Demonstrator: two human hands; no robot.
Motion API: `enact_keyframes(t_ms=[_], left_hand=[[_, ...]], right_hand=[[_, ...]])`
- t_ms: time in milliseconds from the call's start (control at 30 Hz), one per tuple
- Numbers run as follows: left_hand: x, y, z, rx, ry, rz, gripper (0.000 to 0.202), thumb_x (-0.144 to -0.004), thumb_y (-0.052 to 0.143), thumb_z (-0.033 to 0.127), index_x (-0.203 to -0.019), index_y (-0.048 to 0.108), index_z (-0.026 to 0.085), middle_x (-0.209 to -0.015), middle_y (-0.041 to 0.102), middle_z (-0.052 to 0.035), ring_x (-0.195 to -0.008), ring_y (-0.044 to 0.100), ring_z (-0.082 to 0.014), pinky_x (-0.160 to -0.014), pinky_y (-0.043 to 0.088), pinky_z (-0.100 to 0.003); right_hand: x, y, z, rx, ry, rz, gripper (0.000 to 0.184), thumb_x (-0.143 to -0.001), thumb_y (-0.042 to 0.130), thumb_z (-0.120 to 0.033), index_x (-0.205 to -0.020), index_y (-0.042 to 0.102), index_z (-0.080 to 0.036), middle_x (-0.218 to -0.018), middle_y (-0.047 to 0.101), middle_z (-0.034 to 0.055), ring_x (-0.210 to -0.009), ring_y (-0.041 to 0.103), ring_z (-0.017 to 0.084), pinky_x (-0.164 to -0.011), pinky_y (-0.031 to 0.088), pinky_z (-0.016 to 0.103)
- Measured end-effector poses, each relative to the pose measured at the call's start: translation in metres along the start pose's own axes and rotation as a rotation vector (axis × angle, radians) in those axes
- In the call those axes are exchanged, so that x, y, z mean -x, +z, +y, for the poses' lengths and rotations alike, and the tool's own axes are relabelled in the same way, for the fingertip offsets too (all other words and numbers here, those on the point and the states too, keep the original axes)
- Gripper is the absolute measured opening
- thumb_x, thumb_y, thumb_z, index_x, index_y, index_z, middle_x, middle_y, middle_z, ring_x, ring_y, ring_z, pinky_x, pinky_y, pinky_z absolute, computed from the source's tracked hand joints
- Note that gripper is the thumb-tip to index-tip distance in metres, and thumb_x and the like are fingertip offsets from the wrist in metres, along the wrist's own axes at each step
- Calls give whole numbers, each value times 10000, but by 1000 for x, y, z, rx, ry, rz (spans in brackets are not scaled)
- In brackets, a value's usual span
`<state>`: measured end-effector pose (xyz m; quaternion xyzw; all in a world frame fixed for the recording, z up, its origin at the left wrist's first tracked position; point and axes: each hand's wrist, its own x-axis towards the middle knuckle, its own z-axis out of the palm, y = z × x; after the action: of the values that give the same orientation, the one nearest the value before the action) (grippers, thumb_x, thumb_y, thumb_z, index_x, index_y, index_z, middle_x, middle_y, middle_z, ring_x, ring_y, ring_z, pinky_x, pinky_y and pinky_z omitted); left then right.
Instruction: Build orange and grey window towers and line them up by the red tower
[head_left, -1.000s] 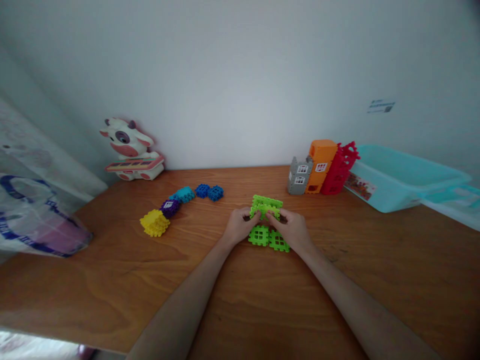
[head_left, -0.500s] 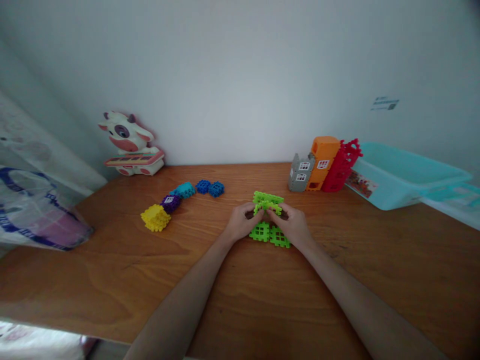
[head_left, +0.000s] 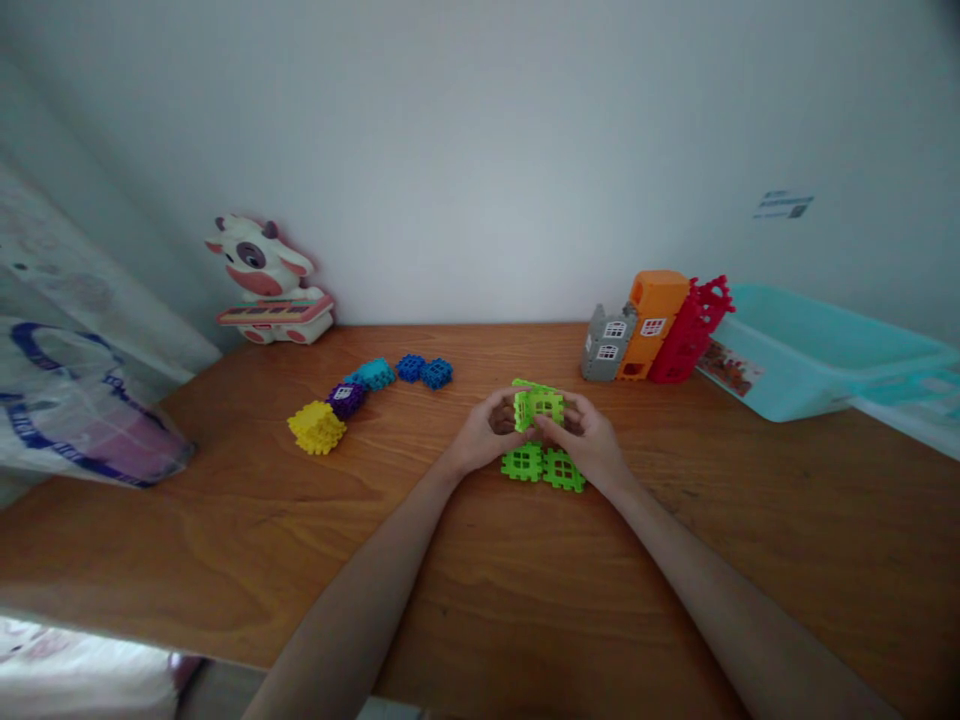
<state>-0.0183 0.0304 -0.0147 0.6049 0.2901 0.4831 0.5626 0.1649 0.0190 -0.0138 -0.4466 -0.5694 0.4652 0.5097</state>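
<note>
A lime green block assembly (head_left: 538, 405) of waffle-style tiles is lifted a little off the wooden table (head_left: 480, 560), tilted toward me. My left hand (head_left: 484, 435) grips its left side with curled fingers. My right hand (head_left: 589, 440) grips its right side the same way. Just below my hands, two flat green tiles (head_left: 544, 467) joined side by side lie on the table.
To the left lie a yellow block cube (head_left: 317, 428), a purple block (head_left: 346, 399), a teal block (head_left: 373, 375) and blue blocks (head_left: 424, 371). A toy cow (head_left: 264, 283) stands at the back left, a plastic bag (head_left: 71, 420) at far left. Grey, orange and red block houses (head_left: 652, 330) stand beside a turquoise bin (head_left: 810, 365).
Both hands have raised and turned the green assembly from lying low near the table to a more upright, box-like pose. The flat green tiles stayed put.
</note>
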Motion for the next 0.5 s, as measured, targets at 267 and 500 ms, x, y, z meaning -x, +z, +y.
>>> enact_keyframes(t_ms=[267,500], left_hand=[[-2,0,8,271,-124,305,699,-655,868,190,-1209,444,235,-1208,684,-82,-900,727,-179,-888,581,-387],[-4,1,11,376,-192,350,664,-671,810,84,-1219,471,243,-1088,702,-27,-828,728,-144,-813,589,-292]], right_hand=[[15,-17,-15,568,-369,-35,443,-789,741,-529,-1051,567,-217,-1017,651,88,-886,643,242,-808,544,411],[23,-15,-27,857,-549,-444,488,-770,778,-487,-1161,645,-227,-1205,701,94,-1147,608,305,-1034,432,494]])
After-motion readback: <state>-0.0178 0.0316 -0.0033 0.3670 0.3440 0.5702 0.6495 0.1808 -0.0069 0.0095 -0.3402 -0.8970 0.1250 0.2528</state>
